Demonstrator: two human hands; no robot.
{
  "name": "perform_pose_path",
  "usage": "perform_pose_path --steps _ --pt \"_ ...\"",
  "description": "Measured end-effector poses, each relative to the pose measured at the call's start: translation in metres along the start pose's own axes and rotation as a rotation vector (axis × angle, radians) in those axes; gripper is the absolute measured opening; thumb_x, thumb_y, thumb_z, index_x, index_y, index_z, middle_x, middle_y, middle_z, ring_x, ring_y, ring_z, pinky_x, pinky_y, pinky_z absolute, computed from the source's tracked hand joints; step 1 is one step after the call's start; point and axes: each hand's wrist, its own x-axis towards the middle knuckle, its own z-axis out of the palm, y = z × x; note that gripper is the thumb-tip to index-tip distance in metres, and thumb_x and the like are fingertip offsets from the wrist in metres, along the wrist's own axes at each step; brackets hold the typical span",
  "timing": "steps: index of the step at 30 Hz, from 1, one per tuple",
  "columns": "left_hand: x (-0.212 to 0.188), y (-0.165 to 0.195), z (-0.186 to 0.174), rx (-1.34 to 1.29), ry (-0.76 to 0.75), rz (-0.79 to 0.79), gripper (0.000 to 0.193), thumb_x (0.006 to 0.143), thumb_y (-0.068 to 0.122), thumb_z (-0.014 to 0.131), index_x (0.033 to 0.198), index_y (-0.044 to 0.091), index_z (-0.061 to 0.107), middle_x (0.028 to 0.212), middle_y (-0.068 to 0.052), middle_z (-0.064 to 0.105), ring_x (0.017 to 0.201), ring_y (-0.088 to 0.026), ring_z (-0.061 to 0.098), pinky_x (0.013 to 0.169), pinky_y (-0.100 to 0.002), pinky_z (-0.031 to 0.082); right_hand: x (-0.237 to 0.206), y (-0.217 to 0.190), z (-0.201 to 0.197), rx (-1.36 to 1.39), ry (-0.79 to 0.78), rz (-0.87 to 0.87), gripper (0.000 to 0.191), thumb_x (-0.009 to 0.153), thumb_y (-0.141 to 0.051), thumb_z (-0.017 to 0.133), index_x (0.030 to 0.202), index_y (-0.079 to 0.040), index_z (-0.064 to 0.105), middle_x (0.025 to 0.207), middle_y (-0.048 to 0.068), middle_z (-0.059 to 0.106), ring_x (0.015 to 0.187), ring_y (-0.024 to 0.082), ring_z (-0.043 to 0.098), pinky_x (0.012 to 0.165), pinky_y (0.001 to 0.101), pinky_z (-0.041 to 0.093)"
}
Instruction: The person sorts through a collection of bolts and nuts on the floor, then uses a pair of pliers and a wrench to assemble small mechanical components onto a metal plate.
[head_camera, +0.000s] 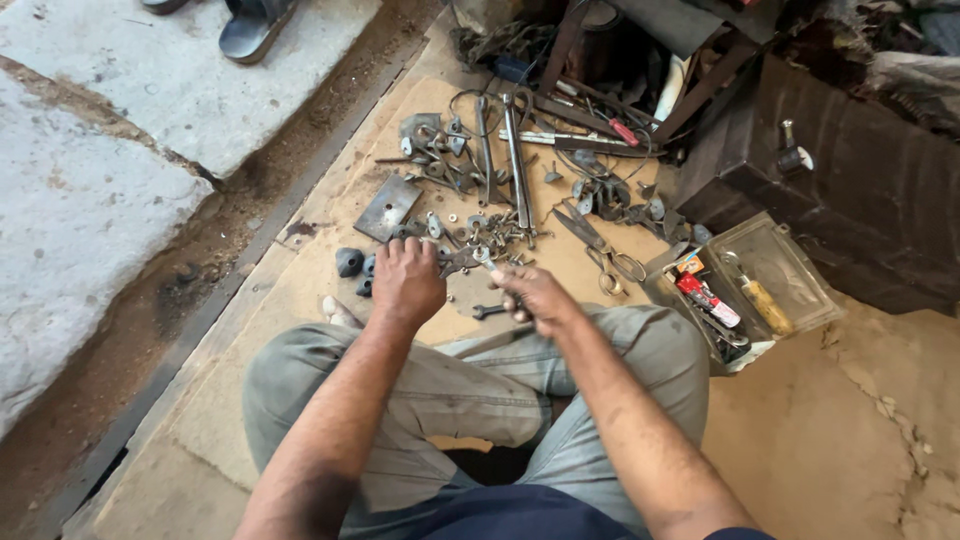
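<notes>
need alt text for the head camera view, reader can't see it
Seen from above, a person sitting cross-legged on a board works a small metal part held in the left hand with a spanner gripped in the right hand. Loose wrenches, scissors and bolts lie scattered ahead, with a clear plastic box of tools to the right.

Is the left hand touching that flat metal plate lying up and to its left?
Apart. The head view shows bare board between the left hand and the flat metal plate; the hand is closed on a small metal part nearer the knees.
</notes>
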Motion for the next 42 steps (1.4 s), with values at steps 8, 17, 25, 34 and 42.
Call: perform_pose_path --steps 8,17,25,34,42 --pt "0.001 0.001 -0.011 -0.064 -0.026 -0.001 0.028 0.076 0.018 0.064 0.099 0.003 0.067 0.103 -0.017 0.066 0.102 -0.037 0.061 0.090 -0.049 0.045 -0.018 -0.042 -0.038 0.307 0.112 -0.043 0.015 0.092 -0.011 0.071 0.103 -0.003 0.066 0.074 0.007 0.068 0.051 0.008 0.054 0.045 0.0233 0.047" --pt "-0.008 0.015 -0.012 -0.077 -0.220 0.333 0.029 0.079 0.023 0.065 0.102 0.004 0.066 0.106 -0.014 0.065 0.109 -0.034 0.058 0.097 -0.046 0.044 0.037 -0.066 -0.001 -0.214 0.243 -0.196 0.021 0.085 -0.021 0.084 0.097 -0.006 0.076 0.075 0.004 0.063 0.058 0.013 0.053 0.049 0.0271 0.042" --pt "-0.007 0.009 -0.005 0.017 -0.244 0.383 0.025 0.082 0.025 0.063 0.098 0.006 0.068 0.100 -0.013 0.067 0.103 -0.032 0.061 0.093 -0.045 0.046 0.049 -0.054 0.073 -0.864 0.035 -0.491 0.029 0.089 -0.030 0.076 0.097 -0.002 0.078 0.085 0.009 0.076 0.074 0.015 0.069 0.068 0.0334 0.055" --pt "-0.003 0.004 0.002 -0.058 -0.165 0.247 0.029 0.074 0.026 0.070 0.094 0.005 0.068 0.101 -0.016 0.067 0.104 -0.036 0.061 0.092 -0.049 0.046 0.022 -0.099 0.063 -0.300 0.146 -0.500 0.020 0.097 -0.032 0.058 0.104 -0.015 0.064 0.081 0.004 0.076 0.055 0.010 0.067 0.048 0.0253 0.054" --pt "0.007 -0.003 0.001 -0.200 -0.120 -0.074 0.039 0.075 0.024 0.071 0.108 0.005 0.068 0.106 -0.019 0.068 0.106 -0.039 0.062 0.092 -0.051 0.048 -0.012 -0.075 -0.005 0.233 0.029 -0.688 0.021 0.104 -0.027 0.068 0.104 -0.006 0.063 0.087 0.003 0.065 0.071 0.012 0.063 0.066 0.0274 0.055"
